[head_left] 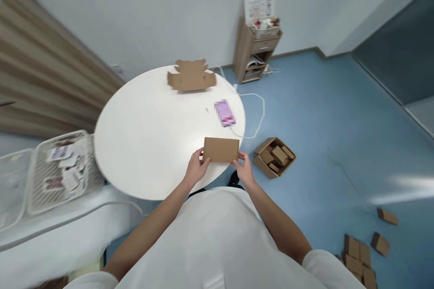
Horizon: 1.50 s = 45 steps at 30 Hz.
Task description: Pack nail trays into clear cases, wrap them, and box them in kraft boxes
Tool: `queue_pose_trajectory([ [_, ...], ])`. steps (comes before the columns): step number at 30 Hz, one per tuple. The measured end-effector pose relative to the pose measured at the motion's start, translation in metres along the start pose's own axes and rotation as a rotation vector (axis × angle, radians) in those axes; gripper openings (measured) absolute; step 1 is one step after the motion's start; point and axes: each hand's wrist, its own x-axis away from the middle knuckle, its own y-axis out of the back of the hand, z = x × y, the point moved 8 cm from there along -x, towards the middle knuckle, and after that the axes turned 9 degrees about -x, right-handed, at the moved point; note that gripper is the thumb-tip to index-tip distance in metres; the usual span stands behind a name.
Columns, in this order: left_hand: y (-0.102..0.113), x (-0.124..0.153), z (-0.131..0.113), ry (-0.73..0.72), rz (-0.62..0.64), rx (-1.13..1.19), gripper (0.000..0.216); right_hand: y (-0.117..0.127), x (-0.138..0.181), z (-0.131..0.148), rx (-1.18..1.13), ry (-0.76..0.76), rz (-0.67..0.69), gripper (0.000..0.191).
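Observation:
A closed brown cardboard box (221, 150) is held level between both hands, over the near right edge of the white table. My left hand (196, 167) grips its left end, thumb on the top near corner. On the opposite end, my right hand (244, 169) holds it the same way. The fingers under the box are partly hidden. Farther back on the table, an unfolded cardboard box blank (191, 76) lies with its flaps spread. A purple phone-shaped item (224, 113), blurred by pixels, lies beyond the box to the right.
The round white table (135, 135) fills the middle. On the floor at right stands an open carton (266, 169) with small boxes inside. More small boxes (352, 248) lie at lower right. A white cable (263, 108) loops off the table. White baskets (61, 176) stand at left, a wooden cabinet (244, 54) behind.

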Motion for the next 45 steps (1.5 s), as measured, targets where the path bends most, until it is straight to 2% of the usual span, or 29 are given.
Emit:
queue_pose_trajectory([
  [3, -0.058, -0.009, -0.055, -0.09, 0.104, 0.025, 0.046, 0.078, -0.001, 0.004, -0.05, 0.017, -0.189, 0.035],
  [6, -0.126, -0.016, -0.103, -0.191, 0.243, 0.034, 0.045, 0.155, 0.005, -0.001, -0.093, 0.019, -0.383, 0.034],
  [9, -0.191, -0.02, -0.139, -0.279, 0.385, 0.013, 0.047, 0.22, 0.016, -0.009, -0.146, 0.015, -0.551, 0.032],
  [11, -0.228, -0.022, -0.159, -0.317, 0.466, -0.008, 0.048, 0.255, 0.023, -0.014, -0.166, 0.002, -0.646, 0.032],
  [16, -0.299, -0.027, -0.202, -0.366, 0.634, -0.068, 0.051, 0.313, 0.037, -0.02, -0.181, 0.029, -0.833, 0.035],
  [19, -0.33, -0.027, -0.224, -0.385, 0.735, -0.061, 0.057, 0.329, 0.041, -0.02, -0.179, 0.053, -0.896, 0.042],
  [22, -0.349, -0.023, -0.233, -0.376, 0.81, -0.08, 0.063, 0.333, 0.043, -0.02, -0.184, 0.059, -0.913, 0.047],
  [25, -0.351, -0.021, -0.223, -0.334, 0.821, -0.143, 0.066, 0.326, 0.046, -0.021, -0.186, 0.055, -0.896, 0.049],
  [29, -0.33, -0.02, -0.19, -0.262, 0.81, -0.173, 0.056, 0.307, 0.046, -0.031, -0.181, -0.016, -0.81, 0.049],
  [32, -0.302, -0.022, -0.163, -0.175, 0.769, -0.102, 0.047, 0.293, 0.037, -0.036, -0.158, -0.081, -0.719, 0.047],
  [36, -0.259, -0.025, -0.131, -0.033, 0.664, -0.016, 0.042, 0.269, 0.007, -0.031, -0.071, -0.143, -0.576, 0.042],
  [41, -0.203, -0.023, -0.103, 0.061, 0.502, 0.025, 0.041, 0.218, -0.032, -0.013, -0.031, -0.096, -0.356, 0.037],
  [45, -0.159, -0.015, -0.088, 0.076, 0.404, 0.122, 0.042, 0.17, -0.043, -0.002, -0.023, -0.068, -0.21, 0.035],
])
